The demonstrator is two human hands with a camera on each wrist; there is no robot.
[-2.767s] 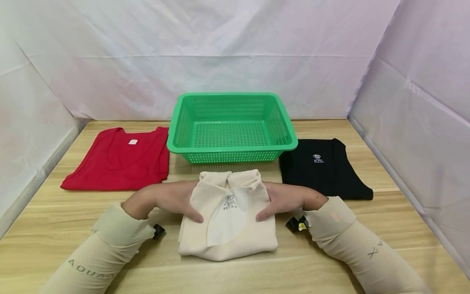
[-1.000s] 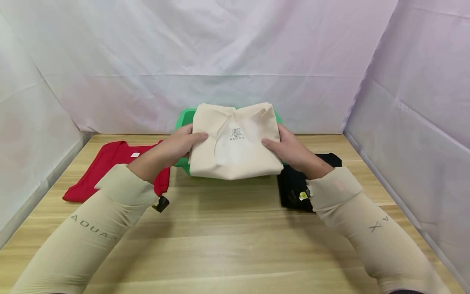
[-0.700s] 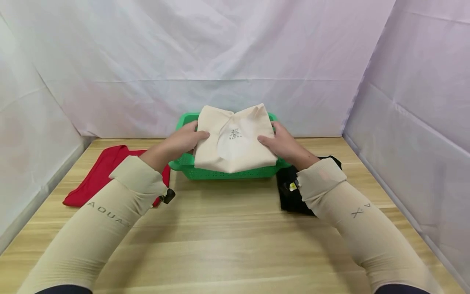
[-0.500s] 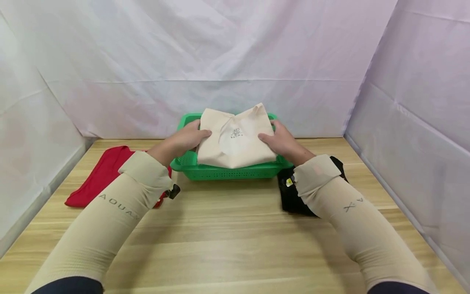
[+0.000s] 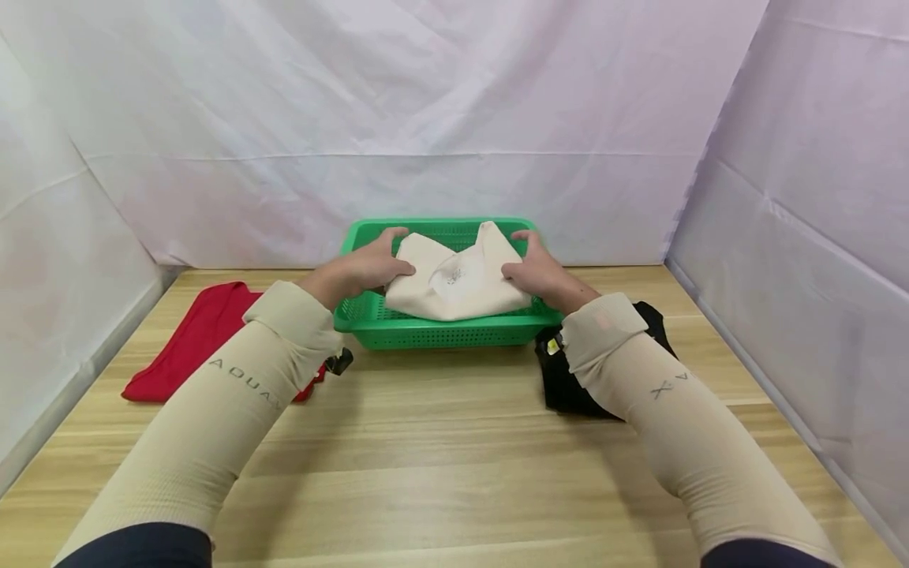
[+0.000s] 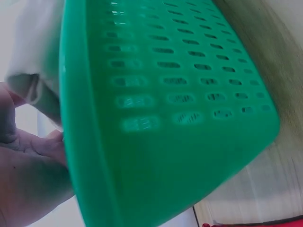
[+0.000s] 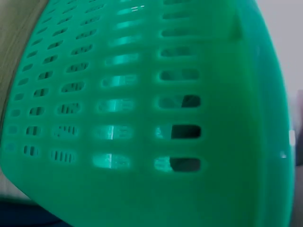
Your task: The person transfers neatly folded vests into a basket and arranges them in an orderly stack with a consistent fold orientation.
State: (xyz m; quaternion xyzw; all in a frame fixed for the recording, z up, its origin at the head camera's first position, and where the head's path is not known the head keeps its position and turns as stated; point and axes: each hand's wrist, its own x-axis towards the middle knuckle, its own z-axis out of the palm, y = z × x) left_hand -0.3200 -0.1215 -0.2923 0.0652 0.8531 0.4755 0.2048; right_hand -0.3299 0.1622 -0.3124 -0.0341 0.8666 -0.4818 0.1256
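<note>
A folded cream top (image 5: 483,288) with a printed neck mark lies low inside the green basket (image 5: 447,338), sagging in the middle. My left hand (image 5: 372,264) holds its left side, thumb over the cloth, index finger raised off it. On the right side, my right hand (image 5: 543,276) does the same with thumb on top. The remaining fingers are mostly hidden beneath the cloth. In the left wrist view, part of the left hand (image 6: 23,156) shows beyond the basket rim (image 6: 78,118). The basket wall (image 7: 132,113) fills most of the right wrist view.
A folded red top (image 5: 199,339) lies on the wooden table (image 5: 447,457) left of the basket, partly behind the left sleeve. To the right is a folded black top (image 5: 575,386), partly behind the right sleeve. White cloth walls (image 5: 454,102) enclose the back and sides.
Both hands lifted the cream top from the table, carried it forward over the basket and lowered it inside. In the last half second it sank lower, and the index fingers came away from it.
</note>
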